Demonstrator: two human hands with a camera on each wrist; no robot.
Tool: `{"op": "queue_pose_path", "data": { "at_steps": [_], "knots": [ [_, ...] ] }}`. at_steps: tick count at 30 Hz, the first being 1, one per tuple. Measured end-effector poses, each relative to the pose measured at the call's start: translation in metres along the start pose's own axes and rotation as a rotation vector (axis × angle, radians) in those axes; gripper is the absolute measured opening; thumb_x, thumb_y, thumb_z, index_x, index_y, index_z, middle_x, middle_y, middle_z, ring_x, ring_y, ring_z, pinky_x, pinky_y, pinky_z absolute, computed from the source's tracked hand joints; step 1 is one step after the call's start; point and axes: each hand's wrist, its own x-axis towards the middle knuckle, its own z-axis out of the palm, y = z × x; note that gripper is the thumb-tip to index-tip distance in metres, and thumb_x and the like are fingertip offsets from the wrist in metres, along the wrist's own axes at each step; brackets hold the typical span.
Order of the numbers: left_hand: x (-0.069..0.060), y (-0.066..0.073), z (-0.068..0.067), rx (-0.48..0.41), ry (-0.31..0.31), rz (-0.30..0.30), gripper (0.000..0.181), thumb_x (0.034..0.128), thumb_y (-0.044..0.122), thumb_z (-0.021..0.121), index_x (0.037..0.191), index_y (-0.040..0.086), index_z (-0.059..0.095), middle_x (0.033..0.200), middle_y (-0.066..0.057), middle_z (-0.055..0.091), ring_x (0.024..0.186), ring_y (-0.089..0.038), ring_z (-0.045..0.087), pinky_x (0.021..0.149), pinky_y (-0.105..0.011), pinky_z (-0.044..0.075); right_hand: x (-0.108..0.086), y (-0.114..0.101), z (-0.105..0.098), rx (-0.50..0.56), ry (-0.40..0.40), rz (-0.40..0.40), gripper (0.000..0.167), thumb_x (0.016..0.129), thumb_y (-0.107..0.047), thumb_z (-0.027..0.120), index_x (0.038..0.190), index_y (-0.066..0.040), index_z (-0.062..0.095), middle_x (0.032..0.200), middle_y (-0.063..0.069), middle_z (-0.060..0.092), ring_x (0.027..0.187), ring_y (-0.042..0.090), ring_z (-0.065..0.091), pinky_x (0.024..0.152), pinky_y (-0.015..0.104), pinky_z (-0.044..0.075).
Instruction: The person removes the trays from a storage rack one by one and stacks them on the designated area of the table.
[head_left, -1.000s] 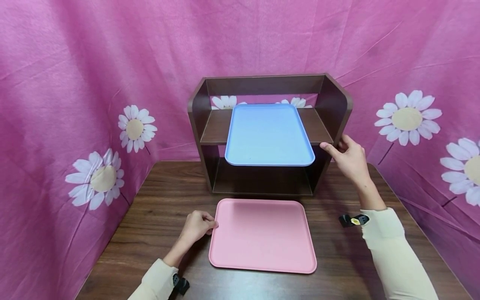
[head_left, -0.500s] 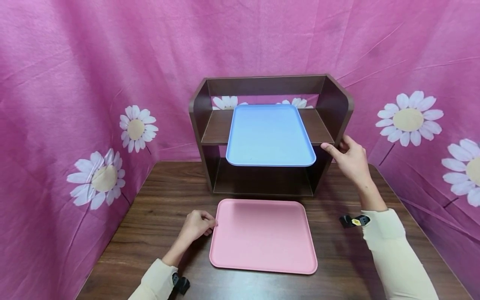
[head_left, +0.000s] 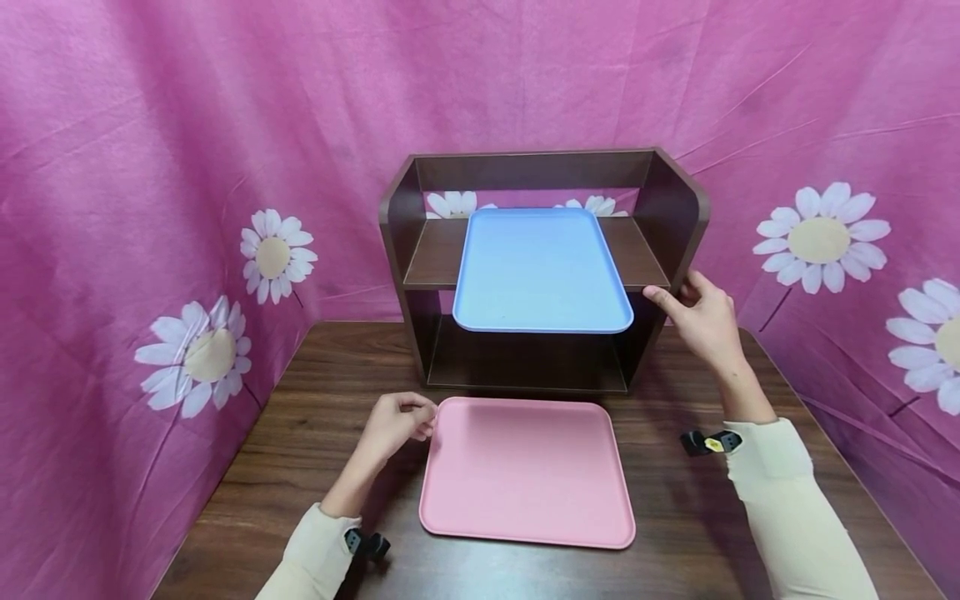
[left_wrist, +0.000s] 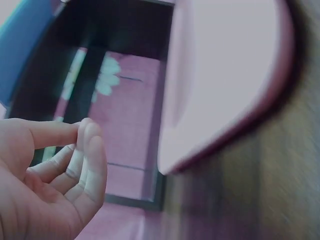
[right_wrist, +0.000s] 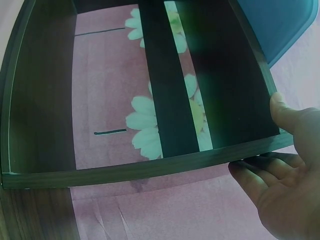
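My right hand (head_left: 705, 321) grips the right side panel of a dark brown two-tier shelf (head_left: 528, 171). In the right wrist view its thumb (right_wrist: 283, 114) presses the front edge while the other fingers go round the panel's outer face. A pink tray (head_left: 527, 471) lies flat on the table in front of the shelf. My left hand (head_left: 393, 423) is at the tray's far left corner; the left wrist view shows it apart from the tray, loosely curled, with nothing in it. On the upper shelf board lies a blue tray (head_left: 542, 271), its near end jutting over the front.
The brown wooden table (head_left: 337, 367) carries the shelf and the pink tray. A pink curtain (head_left: 300, 100) with daisies hangs behind and along both sides. Black wrist cameras sit at both cream sleeves (head_left: 768, 467).
My left hand has let go of the pink tray's left edge and moved up and away toward its far corner. The right hand keeps its grip, and both trays stay put.
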Motion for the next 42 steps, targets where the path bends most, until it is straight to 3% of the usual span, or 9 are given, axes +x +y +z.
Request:
{"op": "queue_pose_path", "data": {
  "at_steps": [7,16,20,28,37,42],
  "knots": [
    [-0.001,0.029,0.008,-0.149,-0.055,0.03,0.023,0.1004,0.001,0.064,0.114,-0.017,0.07,0.082,-0.011,0.077,0.068,-0.012,0.073,0.07,-0.032,0.067,0.001,0.001,0.0,0.004,-0.001,0.001,0.05,0.096,-0.047,0.078,0.119,-0.006,0.065,0.069,-0.04,0.057,0.057,-0.007,0.06,0.053,0.016,0.044],
    [-0.009,0.065,0.027,-0.308,-0.152,0.167,0.033,0.1052,0.007,0.063,0.128,-0.016,0.063,0.11,-0.027,0.078,0.094,-0.022,0.081,0.094,-0.043,0.065,0.001,0.001,0.0,0.006,-0.008,0.014,0.05,0.096,-0.048,0.078,0.121,-0.006,0.064,0.069,-0.039,0.057,0.056,-0.006,0.061,0.053,0.016,0.045],
    [-0.009,0.076,0.035,-0.419,-0.176,0.162,0.034,0.1047,0.006,0.062,0.132,-0.013,0.061,0.118,-0.027,0.076,0.099,-0.018,0.08,0.098,-0.04,0.064,0.001,0.0,0.0,0.004,-0.01,0.017,0.051,0.096,-0.048,0.078,0.123,-0.007,0.065,0.07,-0.038,0.058,0.057,-0.006,0.061,0.053,0.016,0.046],
    [-0.007,0.091,0.049,-0.644,-0.233,0.163,0.039,0.1031,0.004,0.059,0.138,-0.012,0.052,0.133,-0.023,0.069,0.121,-0.03,0.073,0.112,-0.045,0.056,0.001,-0.001,0.0,-0.012,-0.002,0.01,0.049,0.096,-0.048,0.078,0.119,-0.007,0.064,0.067,-0.032,0.058,0.057,-0.004,0.058,0.053,0.017,0.043],
    [-0.001,0.106,0.068,-0.851,-0.26,0.154,0.02,0.1046,0.0,0.054,0.125,0.0,0.056,0.122,-0.014,0.072,0.132,-0.037,0.067,0.118,-0.044,0.051,0.001,0.0,0.001,-0.004,0.006,0.007,0.045,0.096,-0.046,0.08,0.115,-0.008,0.064,0.066,-0.034,0.059,0.056,-0.006,0.059,0.053,0.017,0.042],
    [0.001,0.113,0.082,-0.934,-0.257,0.18,0.026,0.1038,-0.003,0.055,0.128,0.007,0.056,0.119,-0.007,0.073,0.128,-0.031,0.069,0.119,-0.045,0.05,0.001,0.0,0.001,-0.002,0.013,-0.004,0.044,0.096,-0.044,0.08,0.115,-0.008,0.065,0.066,-0.035,0.058,0.056,-0.007,0.057,0.052,0.017,0.042]
  ]
}}
